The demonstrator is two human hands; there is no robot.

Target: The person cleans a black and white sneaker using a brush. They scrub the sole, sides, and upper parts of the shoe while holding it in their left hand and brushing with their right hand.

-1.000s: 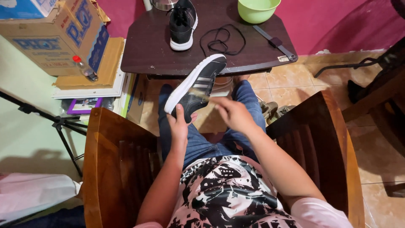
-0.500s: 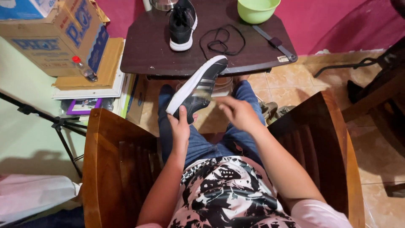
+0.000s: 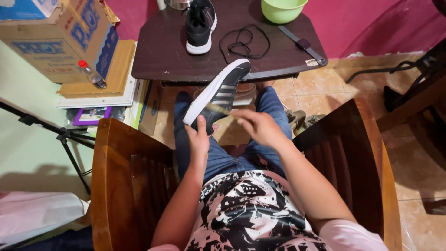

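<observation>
My left hand point(image 3: 200, 138) grips the heel end of a black sneaker point(image 3: 222, 89) with a white sole and pale side stripes. It is held up over my lap with the toe pointing at the table edge. My right hand point(image 3: 260, 128) is just right of the shoe, pinching a thin, blurred yellowish stick point(image 3: 218, 108) whose tip lies against the shoe's side. What the stick is cannot be told. The matching sneaker point(image 3: 200, 25) stands on the dark table point(image 3: 162, 56), with a loose black shoelace point(image 3: 244, 42) beside it.
A green bowl point(image 3: 282, 9) and a grey wristwatch point(image 3: 303, 45) lie on the table's right side. Cardboard boxes point(image 3: 60, 39) and a small bottle point(image 3: 90, 74) stack at the left. Wooden chair arms point(image 3: 116, 172) flank me. A black tripod leg point(image 3: 65, 137) stands lower left.
My right hand has shifted slightly back and forth beside the shoe, and the thin stick now shows against its side. The left hand and sneaker have barely moved.
</observation>
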